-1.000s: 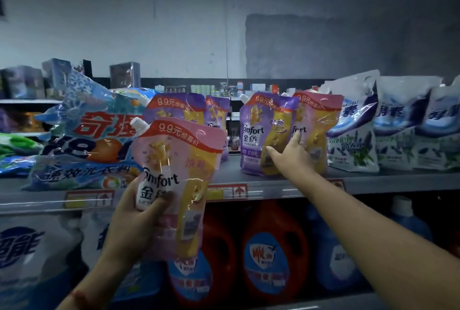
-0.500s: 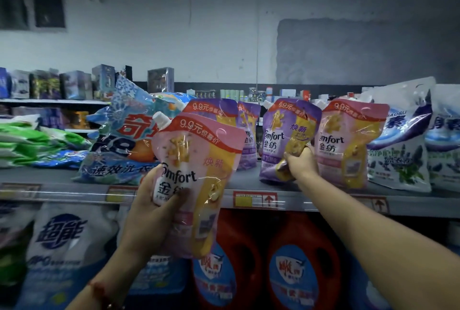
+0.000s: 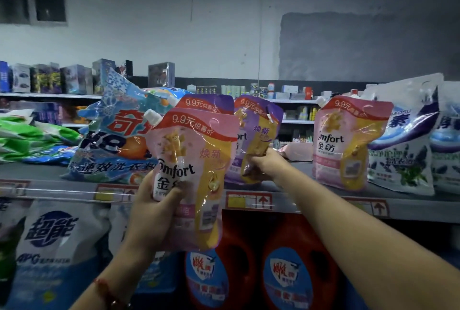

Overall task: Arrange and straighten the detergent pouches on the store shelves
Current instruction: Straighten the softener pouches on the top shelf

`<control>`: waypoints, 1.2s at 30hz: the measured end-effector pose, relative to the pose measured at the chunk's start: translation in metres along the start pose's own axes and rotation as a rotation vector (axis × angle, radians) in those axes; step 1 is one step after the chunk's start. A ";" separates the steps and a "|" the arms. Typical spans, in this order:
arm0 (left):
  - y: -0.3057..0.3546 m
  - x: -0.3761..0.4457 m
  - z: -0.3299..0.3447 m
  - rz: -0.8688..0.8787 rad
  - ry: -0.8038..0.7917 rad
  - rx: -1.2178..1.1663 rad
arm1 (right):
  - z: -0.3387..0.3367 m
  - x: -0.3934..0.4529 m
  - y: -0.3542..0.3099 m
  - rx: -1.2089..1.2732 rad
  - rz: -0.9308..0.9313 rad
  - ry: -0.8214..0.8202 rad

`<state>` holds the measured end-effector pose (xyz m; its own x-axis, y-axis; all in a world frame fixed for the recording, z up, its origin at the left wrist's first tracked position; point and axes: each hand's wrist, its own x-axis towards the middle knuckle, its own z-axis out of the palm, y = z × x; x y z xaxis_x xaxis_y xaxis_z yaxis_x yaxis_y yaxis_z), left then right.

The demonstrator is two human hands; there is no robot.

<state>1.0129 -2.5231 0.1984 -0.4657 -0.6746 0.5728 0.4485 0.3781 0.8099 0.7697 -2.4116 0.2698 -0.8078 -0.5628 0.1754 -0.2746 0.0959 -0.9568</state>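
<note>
Nearest the camera, the left hand grips a pink pouch round its lower left side, thumb across the front, holding it upright in the air in front of the shelf edge — it rests on nothing. A little farther in, the right hand reaches over the shelf lip and clutches the lower part of a purple pouch, which tilts with its foot at the shelf front, just behind and to the right of the pink one; whether it stands on the shelf or is lifted clear cannot be told. Behind the pink pouch a second purple pouch shows only its top. To the right, across a bare gap, another pink pouch stands upright on the shelf, touching a white bag. To the left a blue bag leans. Below the shelf sit red jugs. The step in hand looks like regrouping the row — purple being shifted to join purple, so that the gap opens beside the standing pink. The next move probably calls for setting the purple pouch square and upright, face out, then letting go and standing the held pink pouch in the gap, base flat so the soft bag does not slump forward off the edge.
</note>
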 end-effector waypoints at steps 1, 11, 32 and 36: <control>-0.001 -0.001 0.006 0.000 -0.006 -0.014 | -0.002 -0.003 -0.001 -0.020 -0.001 -0.016; 0.015 0.014 0.090 0.005 -0.104 -0.113 | -0.061 -0.046 -0.028 -0.172 0.079 -0.127; -0.019 0.067 0.265 -0.022 -0.143 0.660 | -0.166 -0.014 -0.001 0.066 -0.014 0.029; 0.002 0.065 0.257 -0.043 -0.264 1.094 | -0.196 -0.028 -0.014 -0.271 -0.103 -0.179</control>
<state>0.7873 -2.4035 0.2702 -0.6694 -0.5947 0.4454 -0.4219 0.7977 0.4310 0.6938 -2.2367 0.3240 -0.6708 -0.7139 0.2009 -0.4977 0.2325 -0.8356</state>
